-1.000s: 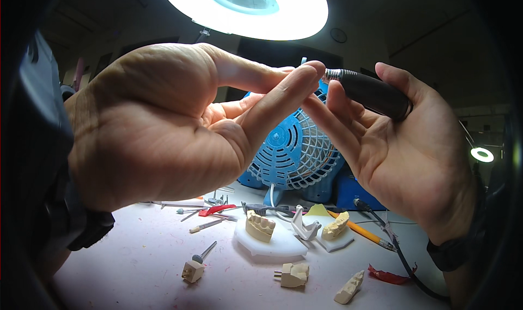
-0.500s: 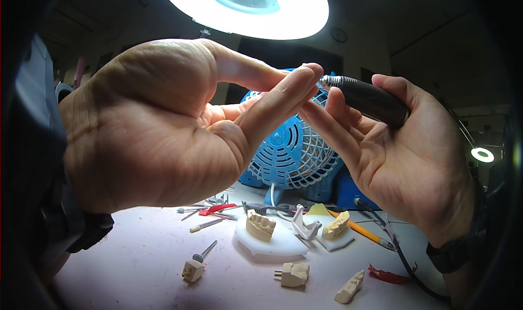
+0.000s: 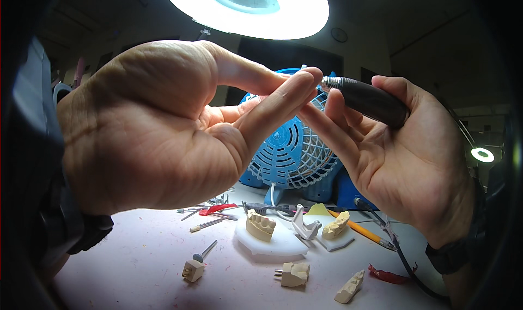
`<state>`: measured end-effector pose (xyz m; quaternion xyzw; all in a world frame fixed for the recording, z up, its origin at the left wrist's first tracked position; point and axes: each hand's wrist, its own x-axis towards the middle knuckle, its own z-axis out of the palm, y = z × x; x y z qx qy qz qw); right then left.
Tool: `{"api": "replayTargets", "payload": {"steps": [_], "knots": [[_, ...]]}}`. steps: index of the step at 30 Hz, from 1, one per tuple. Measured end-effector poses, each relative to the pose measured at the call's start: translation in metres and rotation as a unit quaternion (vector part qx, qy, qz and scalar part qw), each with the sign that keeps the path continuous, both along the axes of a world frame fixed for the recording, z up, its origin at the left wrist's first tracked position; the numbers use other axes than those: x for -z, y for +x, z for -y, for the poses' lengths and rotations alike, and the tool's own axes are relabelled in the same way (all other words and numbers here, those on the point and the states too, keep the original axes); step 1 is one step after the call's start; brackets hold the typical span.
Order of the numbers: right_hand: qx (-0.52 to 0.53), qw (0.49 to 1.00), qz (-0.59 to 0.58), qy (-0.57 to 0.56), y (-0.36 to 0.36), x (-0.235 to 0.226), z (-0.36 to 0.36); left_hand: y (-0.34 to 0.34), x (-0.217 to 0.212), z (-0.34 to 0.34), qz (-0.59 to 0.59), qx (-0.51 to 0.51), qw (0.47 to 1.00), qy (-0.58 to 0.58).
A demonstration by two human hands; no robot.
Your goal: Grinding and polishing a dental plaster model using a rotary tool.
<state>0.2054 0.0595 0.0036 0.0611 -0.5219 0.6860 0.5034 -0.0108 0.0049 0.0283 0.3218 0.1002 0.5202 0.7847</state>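
Right hand (image 3: 403, 152) still holds dark handpiece (image 3: 366, 98), seemingly nearer left hand (image 3: 163, 130).

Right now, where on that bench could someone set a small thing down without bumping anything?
The bare stretch of bench at the near left, between the left hand and the small plaster block, looks free. The middle is crowded: tooth casts, white base, tools, and the blue fan behind.
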Motion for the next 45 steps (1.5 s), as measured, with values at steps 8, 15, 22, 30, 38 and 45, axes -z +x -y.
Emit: {"api": "replayTargets", "payload": {"steps": [8, 15, 22, 30, 38, 45], "knots": [[0.272, 0.953, 0.134, 0.019, 0.018, -0.015, 0.009, 0.004, 0.005, 0.002, -0.051, -0.088, 0.995, -0.002], [0.282, 0.844, 0.429, 0.155, 0.058, -0.003, 0.023, 0.002, 0.007, 0.004, -0.174, -0.178, 0.967, 0.052], [0.255, 0.819, 0.491, 0.15, 0.047, 0.002, 0.026, -0.013, 0.011, 0.004, -0.292, -0.263, 0.914, 0.103], [0.255, 0.817, 0.471, 0.212, 0.038, -0.006, 0.022, -0.004, 0.008, 0.021, -0.534, -0.359, 0.755, 0.128], [0.24, 0.85, 0.408, 0.232, 0.028, -0.013, 0.012, -0.022, 0.02, 0.054, -0.743, -0.237, 0.497, 0.38], [0.231, 0.855, 0.385, 0.259, 0.025, -0.016, 0.004, -0.012, 0.019, 0.047, -0.81, -0.163, 0.48, 0.297]]}}
